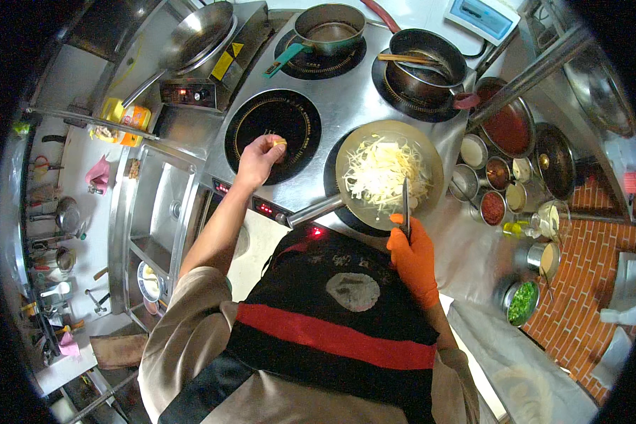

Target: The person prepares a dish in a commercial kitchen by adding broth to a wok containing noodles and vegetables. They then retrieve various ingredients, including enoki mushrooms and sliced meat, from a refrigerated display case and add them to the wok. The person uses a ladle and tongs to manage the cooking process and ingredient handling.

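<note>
A wok with a metal handle (318,212) stands on the front right hob and holds bean sprouts (379,169). My right hand (413,259), in an orange glove, grips a long narrow metal utensil (405,199). The utensil's far end reaches over the sprouts; whether it is a blade or a spatula seen edge-on, I cannot tell. My bare left hand (257,161) is over the front left hob (302,114), fingers closed around a small yellow item (280,143) that is mostly hidden.
Behind are a green-handled saucepan (331,32) and a dark pot (429,58) with chopsticks (408,58) across it. To the right stand several seasoning bowls, red sauce (492,206) and chopped greens (522,303) among them. A sink (161,196) lies left; a metal rail (530,74) crosses upper right.
</note>
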`<state>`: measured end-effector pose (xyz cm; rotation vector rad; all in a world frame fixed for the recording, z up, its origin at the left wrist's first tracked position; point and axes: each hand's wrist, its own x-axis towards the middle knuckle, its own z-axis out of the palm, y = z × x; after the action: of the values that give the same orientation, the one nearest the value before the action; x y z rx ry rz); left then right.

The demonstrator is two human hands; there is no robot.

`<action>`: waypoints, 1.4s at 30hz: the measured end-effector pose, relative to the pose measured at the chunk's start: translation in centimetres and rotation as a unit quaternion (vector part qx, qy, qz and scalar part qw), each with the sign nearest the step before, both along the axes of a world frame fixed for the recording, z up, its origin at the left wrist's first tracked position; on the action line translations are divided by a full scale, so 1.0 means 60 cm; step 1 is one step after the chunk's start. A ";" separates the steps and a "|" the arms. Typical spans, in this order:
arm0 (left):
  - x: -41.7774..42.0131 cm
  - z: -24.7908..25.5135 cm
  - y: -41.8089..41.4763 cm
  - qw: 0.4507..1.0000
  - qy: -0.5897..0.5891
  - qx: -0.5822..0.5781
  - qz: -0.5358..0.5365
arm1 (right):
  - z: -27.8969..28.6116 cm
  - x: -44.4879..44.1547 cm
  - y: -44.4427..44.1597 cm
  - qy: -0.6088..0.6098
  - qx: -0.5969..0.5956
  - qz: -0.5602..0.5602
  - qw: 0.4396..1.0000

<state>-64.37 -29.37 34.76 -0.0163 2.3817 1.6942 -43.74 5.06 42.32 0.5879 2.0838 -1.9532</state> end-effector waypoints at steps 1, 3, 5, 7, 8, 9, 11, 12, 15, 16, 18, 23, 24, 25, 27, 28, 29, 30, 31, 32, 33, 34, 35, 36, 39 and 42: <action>0.020 0.033 0.037 0.984 -0.070 0.162 0.013 | 0.003 0.002 0.000 0.016 0.033 0.003 0.999; 0.074 0.122 0.107 0.940 -0.154 0.304 0.009 | 0.010 0.005 -0.003 0.049 0.093 0.018 0.994; 0.120 0.139 0.139 0.877 -0.201 0.431 -0.064 | 0.004 0.006 -0.014 0.094 0.152 0.050 0.983; 0.159 0.155 0.177 0.853 -0.235 0.460 -0.070 | 0.017 0.002 -0.026 0.131 0.201 0.079 0.967; 0.172 0.159 0.190 0.854 -0.243 0.455 -0.070 | 0.041 -0.003 -0.034 0.148 0.220 0.094 0.960; 0.182 0.162 0.203 0.854 -0.251 0.450 -0.071 | 0.056 -0.006 -0.042 0.165 0.239 0.109 0.951; 0.201 0.160 0.228 0.869 -0.217 0.439 -0.075 | 0.051 0.000 -0.051 0.196 0.234 0.100 0.947; 0.207 0.157 0.233 0.884 -0.198 0.417 -0.079 | 0.044 0.001 -0.056 0.209 0.239 0.096 0.943; 0.216 0.145 0.241 0.895 -0.180 0.397 -0.098 | 0.042 0.008 -0.059 0.205 0.257 0.093 0.940; 0.217 0.143 0.243 0.893 -0.179 0.400 -0.104 | 0.044 0.009 -0.059 0.208 0.259 0.090 0.939; 0.219 0.141 0.246 0.895 -0.171 0.395 -0.114 | 0.041 0.012 -0.058 0.212 0.261 0.082 0.938; 0.217 0.145 0.252 0.916 -0.171 0.344 -0.116 | 0.036 0.014 -0.047 0.194 0.267 0.096 0.939; 0.221 0.144 0.249 0.909 -0.190 0.356 -0.106 | 0.033 0.015 -0.048 0.216 0.275 0.089 0.933; 0.221 0.139 0.251 0.907 -0.181 0.365 -0.107 | 0.032 0.012 -0.050 0.219 0.271 0.082 0.934; 0.221 0.136 0.253 0.897 -0.190 0.386 -0.098 | 0.027 0.011 -0.055 0.218 0.260 0.072 0.938; 0.222 0.135 0.254 0.895 -0.194 0.389 -0.097 | 0.025 0.011 -0.055 0.208 0.263 0.077 0.939; 0.218 0.136 0.257 0.893 -0.198 0.392 -0.095 | 0.023 0.008 -0.053 0.198 0.265 0.082 0.940; 0.217 0.138 0.259 0.892 -0.204 0.394 -0.094 | 0.020 0.007 -0.052 0.188 0.266 0.085 0.942; 0.219 0.141 0.258 0.899 -0.188 0.381 -0.108 | 0.019 0.008 -0.053 0.184 0.268 0.088 0.942; 0.221 0.145 0.258 0.906 -0.173 0.368 -0.123 | 0.019 0.009 -0.054 0.179 0.270 0.091 0.942; 0.223 0.147 0.258 0.911 -0.157 0.355 -0.139 | 0.019 0.011 -0.054 0.174 0.274 0.092 0.941; 0.223 0.147 0.257 0.910 -0.154 0.357 -0.143 | 0.017 0.012 -0.056 0.166 0.273 0.091 0.943; 0.225 0.150 0.256 0.907 -0.153 0.363 -0.148 | 0.014 0.011 -0.058 0.157 0.273 0.091 0.945; 0.225 0.156 0.257 0.904 -0.152 0.368 -0.154 | 0.013 0.010 -0.058 0.149 0.273 0.090 0.946; 0.230 0.157 0.258 0.907 -0.157 0.360 -0.151 | -0.012 0.009 -0.054 0.154 0.271 0.081 0.947; 0.220 0.145 0.257 0.920 -0.167 0.331 -0.129 | -0.024 -0.005 -0.047 0.169 0.226 0.081 0.956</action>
<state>-51.15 -13.97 43.47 0.1028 1.4165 2.0658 -44.07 2.22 40.86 0.1477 2.7224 -1.5743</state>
